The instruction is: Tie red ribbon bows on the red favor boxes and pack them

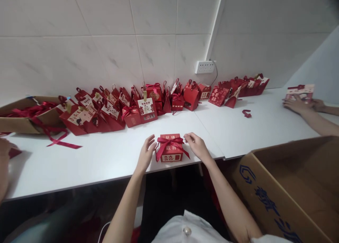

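Note:
A small red gift box (170,152) tied with a red ribbon bow (169,143) stands near the front edge of the white table (106,158). My left hand (147,153) rests just left of the box, fingers loosely curled toward the bow's left loop. On the other side my right hand (196,146) has its fingertips pinched at the bow's right loop. Whether the left fingers grip the ribbon cannot be made out.
Several finished red gift boxes (137,105) line the tiled wall. A cardboard tray of red ribbons (29,116) sits far left; a large open carton (293,186) stands at right. Another person's hands (302,103) hold a card at far right; someone's hand (5,151) is at the left edge.

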Action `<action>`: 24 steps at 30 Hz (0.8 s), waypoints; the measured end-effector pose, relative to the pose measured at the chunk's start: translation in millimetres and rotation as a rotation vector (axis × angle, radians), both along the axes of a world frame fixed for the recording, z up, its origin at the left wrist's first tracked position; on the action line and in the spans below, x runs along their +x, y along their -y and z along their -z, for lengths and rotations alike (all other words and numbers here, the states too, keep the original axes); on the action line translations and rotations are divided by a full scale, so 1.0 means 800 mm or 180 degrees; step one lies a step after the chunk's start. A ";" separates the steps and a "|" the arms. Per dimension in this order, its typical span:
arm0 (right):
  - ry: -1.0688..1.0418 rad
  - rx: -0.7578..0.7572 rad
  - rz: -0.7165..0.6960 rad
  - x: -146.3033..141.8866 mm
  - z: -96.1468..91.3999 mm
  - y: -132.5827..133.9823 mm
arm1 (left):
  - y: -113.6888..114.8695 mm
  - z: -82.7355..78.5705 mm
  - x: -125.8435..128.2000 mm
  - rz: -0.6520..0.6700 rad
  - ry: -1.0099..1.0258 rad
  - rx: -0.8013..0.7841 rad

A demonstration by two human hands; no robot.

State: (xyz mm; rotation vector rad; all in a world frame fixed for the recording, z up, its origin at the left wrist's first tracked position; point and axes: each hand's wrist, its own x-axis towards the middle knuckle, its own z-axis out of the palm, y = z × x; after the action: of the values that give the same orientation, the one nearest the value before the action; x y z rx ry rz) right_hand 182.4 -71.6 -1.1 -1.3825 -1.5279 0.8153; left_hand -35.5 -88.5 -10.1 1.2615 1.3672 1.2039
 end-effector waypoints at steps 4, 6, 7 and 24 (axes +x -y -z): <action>0.0005 -0.0273 -0.0072 -0.010 0.003 0.007 | -0.019 -0.017 -0.003 -0.0030 -0.0222 -0.0297; -0.0081 -0.0283 -0.0102 -0.017 0.004 0.006 | -0.024 -0.023 0.003 0.0106 -0.0276 -0.0283; -0.0141 -0.0271 -0.0121 -0.020 0.004 0.005 | -0.025 -0.024 0.007 0.0156 -0.0296 -0.0261; -0.1827 -0.0572 -0.0313 -0.036 0.024 -0.004 | -0.003 0.008 0.040 -0.0562 -0.0220 0.0179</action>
State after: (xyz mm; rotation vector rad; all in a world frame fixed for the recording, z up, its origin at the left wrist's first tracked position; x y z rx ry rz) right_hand 153.7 -68.7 -20.5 -1.0698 -1.0966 1.3054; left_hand -3.2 -86.0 -16.3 1.2522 1.5305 1.3379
